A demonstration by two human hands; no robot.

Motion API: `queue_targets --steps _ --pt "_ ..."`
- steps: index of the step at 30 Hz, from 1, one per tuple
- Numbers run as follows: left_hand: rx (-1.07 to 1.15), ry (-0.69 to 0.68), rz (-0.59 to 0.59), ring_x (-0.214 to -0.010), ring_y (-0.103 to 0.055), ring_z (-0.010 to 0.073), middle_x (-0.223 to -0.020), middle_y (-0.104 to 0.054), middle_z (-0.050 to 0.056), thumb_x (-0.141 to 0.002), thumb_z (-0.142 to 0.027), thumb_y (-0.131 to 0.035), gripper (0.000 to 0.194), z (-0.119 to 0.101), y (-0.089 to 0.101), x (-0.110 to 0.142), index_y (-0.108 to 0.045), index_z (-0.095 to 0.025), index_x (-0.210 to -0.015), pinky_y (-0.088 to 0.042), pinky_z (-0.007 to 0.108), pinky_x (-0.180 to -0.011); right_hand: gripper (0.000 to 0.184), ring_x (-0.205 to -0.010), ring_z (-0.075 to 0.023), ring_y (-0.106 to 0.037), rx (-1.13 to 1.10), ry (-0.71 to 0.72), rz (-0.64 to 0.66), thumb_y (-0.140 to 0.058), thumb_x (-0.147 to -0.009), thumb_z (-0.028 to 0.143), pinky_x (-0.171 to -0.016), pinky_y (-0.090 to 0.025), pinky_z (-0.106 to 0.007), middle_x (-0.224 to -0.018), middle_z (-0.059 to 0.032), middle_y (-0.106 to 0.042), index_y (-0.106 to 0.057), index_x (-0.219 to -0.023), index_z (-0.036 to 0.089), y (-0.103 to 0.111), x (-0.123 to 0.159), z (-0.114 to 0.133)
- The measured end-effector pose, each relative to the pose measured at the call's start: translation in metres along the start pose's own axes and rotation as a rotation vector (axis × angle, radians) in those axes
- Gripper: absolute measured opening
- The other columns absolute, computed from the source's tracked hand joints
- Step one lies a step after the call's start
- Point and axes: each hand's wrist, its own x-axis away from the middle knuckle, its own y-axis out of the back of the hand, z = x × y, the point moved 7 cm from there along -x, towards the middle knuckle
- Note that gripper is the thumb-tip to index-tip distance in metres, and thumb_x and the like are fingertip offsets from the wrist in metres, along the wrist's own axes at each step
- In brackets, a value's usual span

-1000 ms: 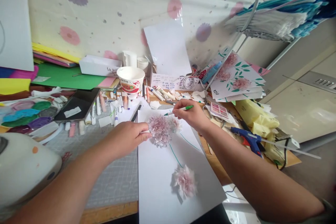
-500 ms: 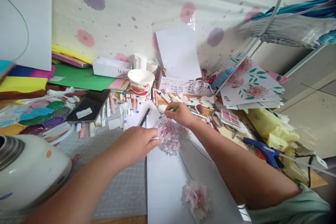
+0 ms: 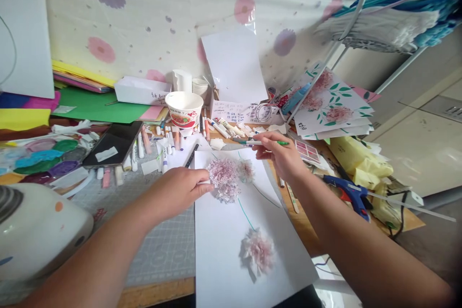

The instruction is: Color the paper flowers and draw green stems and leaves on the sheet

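Note:
My right hand is closed around a slim green-and-white pen, raised beyond the far right part of a white paper sheet. The pen's tip points left. My left hand rests at the sheet's left edge, thumb and fingers pinched together; a white sliver shows between them, too small to name. Touching its fingertips is a large ruffled pink-purple paper flower. A smaller pale flower sits just right of that one, and a pink-white flower lies nearer me. Thin green lines run between the flowers.
Markers, a black pen and a phone lie left of the sheet. Behind stands a paper bowl. To the right are a blue glue gun and painted flower sheets. A white rounded container stands near left.
My right hand has lifted off the far part of the sheet and moved right with the pen, uncovering the smaller flower. My left hand keeps its place by the large flower. The view has shifted slightly.

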Motion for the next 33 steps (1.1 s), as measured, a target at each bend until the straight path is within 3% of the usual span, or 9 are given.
queue_targets --steps 3,6,11,16,19,24,33 --pt "-0.029 -0.001 -0.026 -0.076 -0.064 0.0144 -0.089 -0.066 0.002 -0.098 -0.043 -0.054 0.03 -0.001 0.002 0.001 -0.063 -0.015 -0.099 -0.056 0.033 -0.073 0.029 -0.064 -0.0139 -0.063 -0.02 -0.007 0.019 -0.074 -0.073 0.046 -0.063 -0.053 -0.029 -0.071 -0.0028 -0.068 -0.068 -0.079 0.018 0.007 0.013 -0.005" --pt "-0.042 -0.01 -0.084 -0.078 -0.065 0.0148 -0.088 -0.066 0.002 -0.098 -0.042 -0.054 0.029 0.001 0.004 0.0 -0.064 -0.015 -0.098 -0.056 0.035 -0.075 0.03 -0.053 -0.0106 -0.056 -0.021 0.01 0.027 -0.08 -0.068 0.041 -0.061 -0.051 -0.028 -0.055 0.004 -0.057 -0.061 -0.068 0.019 -0.003 0.004 -0.007" --pt "-0.033 -0.078 -0.188 -0.109 -0.062 0.0224 -0.12 -0.064 0.008 -0.096 -0.036 -0.059 0.024 0.002 0.007 -0.005 -0.063 -0.017 -0.11 -0.052 0.046 -0.096 0.022 -0.053 -0.0112 -0.059 -0.009 -0.038 0.185 -0.078 -0.065 0.032 -0.059 -0.052 -0.026 -0.055 0.004 -0.061 -0.061 -0.07 0.019 -0.054 -0.038 -0.014" --pt "-0.043 -0.136 -0.169 -0.115 -0.061 0.0233 -0.119 -0.065 0.007 -0.095 -0.033 -0.06 0.02 -0.002 0.0 -0.008 -0.066 -0.016 -0.104 -0.049 0.049 -0.101 0.012 -0.045 -0.0132 -0.059 0.023 -0.167 0.375 -0.069 -0.063 0.023 -0.049 -0.05 -0.024 -0.048 -0.0005 -0.065 -0.058 -0.063 0.018 -0.09 -0.068 -0.042" --pt "-0.047 -0.127 -0.154 -0.114 -0.061 0.0232 -0.115 -0.068 0.007 -0.096 -0.031 -0.06 0.017 -0.003 -0.003 -0.008 -0.067 -0.016 -0.097 -0.049 0.049 -0.101 0.008 -0.038 -0.0123 -0.055 0.038 -0.205 0.434 -0.064 -0.061 0.02 -0.042 -0.045 -0.022 -0.044 0.0002 -0.063 -0.057 -0.061 0.019 -0.091 -0.076 -0.055" --pt "-0.021 -0.108 -0.152 -0.118 -0.06 0.0329 -0.123 -0.069 0.01 -0.095 -0.027 -0.058 0.016 -0.002 -0.006 -0.008 -0.071 -0.017 -0.093 -0.046 0.055 -0.1 0.007 -0.037 -0.0124 -0.053 0.071 -0.224 0.484 -0.061 -0.062 0.016 -0.038 -0.039 -0.02 -0.04 0.0015 -0.059 -0.057 -0.057 0.018 -0.09 -0.079 -0.061" --pt "0.006 -0.081 -0.144 -0.122 -0.059 0.033 -0.128 -0.067 0.008 -0.094 -0.028 -0.061 0.015 -0.001 -0.007 -0.01 -0.071 -0.018 -0.096 -0.045 0.053 -0.102 0.012 -0.041 -0.0116 -0.056 0.109 -0.22 0.518 -0.062 -0.068 0.011 -0.045 -0.046 -0.021 -0.045 0.0005 -0.063 -0.057 -0.06 0.017 -0.102 -0.084 -0.058"
